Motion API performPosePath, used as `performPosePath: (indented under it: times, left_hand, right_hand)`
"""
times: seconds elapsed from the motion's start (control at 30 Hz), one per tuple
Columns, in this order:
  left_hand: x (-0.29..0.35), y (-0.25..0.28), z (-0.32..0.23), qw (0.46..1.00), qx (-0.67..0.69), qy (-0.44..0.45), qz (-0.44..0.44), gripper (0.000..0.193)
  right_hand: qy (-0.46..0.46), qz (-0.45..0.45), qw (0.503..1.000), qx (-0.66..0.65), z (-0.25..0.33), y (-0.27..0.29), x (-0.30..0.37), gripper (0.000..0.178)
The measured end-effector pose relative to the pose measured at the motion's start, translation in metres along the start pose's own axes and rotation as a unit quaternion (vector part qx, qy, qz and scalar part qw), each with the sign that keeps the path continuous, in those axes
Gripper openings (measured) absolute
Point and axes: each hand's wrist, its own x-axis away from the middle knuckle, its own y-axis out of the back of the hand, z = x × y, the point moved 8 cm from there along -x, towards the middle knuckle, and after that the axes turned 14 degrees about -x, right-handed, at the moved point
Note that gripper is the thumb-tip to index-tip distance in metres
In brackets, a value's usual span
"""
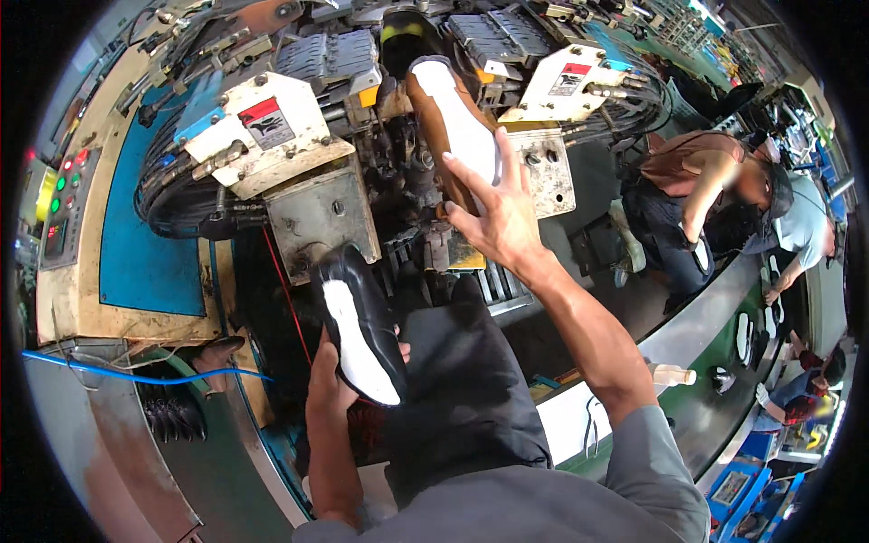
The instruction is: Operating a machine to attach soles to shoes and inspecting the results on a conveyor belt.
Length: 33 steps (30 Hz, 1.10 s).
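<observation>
My left hand (pixel 330 384) is closed round a black shoe (pixel 377 337), held sole up with its white bottom (pixel 348 330) showing. Its thumb is on the near side and some fingertips show past the right edge. A brown shoe (pixel 429 118) lies bottom up in the middle of the machine, with a white sole piece (pixel 460 118) along it. My right hand (pixel 496 210) rests on the near end of that shoe, fingers spread over the white piece and the thumb by its left side. The shoe's far end sits under the machine's dark central part.
White machine blocks (pixel 262 127) with metal plates and black hoses flank the brown shoe. A control panel (pixel 68 204) with lit buttons stands at the left, beside a blue mat (pixel 149 231). Co-workers sit along a green conveyor (pixel 715 348) at the right. Dark shoes (pixel 174 418) lie lower left.
</observation>
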Motion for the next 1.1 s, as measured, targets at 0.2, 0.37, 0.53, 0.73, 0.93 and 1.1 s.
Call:
performPosePath:
  times: [0.2,0.37,0.53,0.73,0.93,1.1]
  left_hand:
    - [0.023,0.008,0.086,0.984,0.131,0.118,-0.013,0.096]
    - [0.019,0.002,0.137,0.979,0.078,0.176,-0.065,0.087]
    - [0.02,-0.007,0.152,0.976,-0.061,0.165,-0.124,0.054]
    - [0.01,-0.002,0.167,0.979,-0.052,0.152,-0.128,0.054]
    - [0.008,0.007,0.162,0.98,-0.049,0.134,-0.139,0.053]
    - [-0.002,-0.002,0.173,0.972,-0.067,0.19,-0.124,0.069]
  right_hand:
    - [-0.002,-0.021,0.997,-0.072,-0.018,-0.001,0.006,0.074]
    - [0.031,0.01,0.999,-0.02,-0.022,0.001,0.011,0.077]
    - [-0.016,0.052,0.998,0.022,0.012,-0.01,0.007,0.076]
    - [-0.013,-0.006,1.0,-0.006,0.032,-0.03,0.024,0.087]
    - [-0.104,-0.045,0.961,-0.251,-0.066,-0.077,0.125,0.096]
    - [-0.23,-0.008,0.82,-0.525,-0.174,-0.194,0.082,0.075]
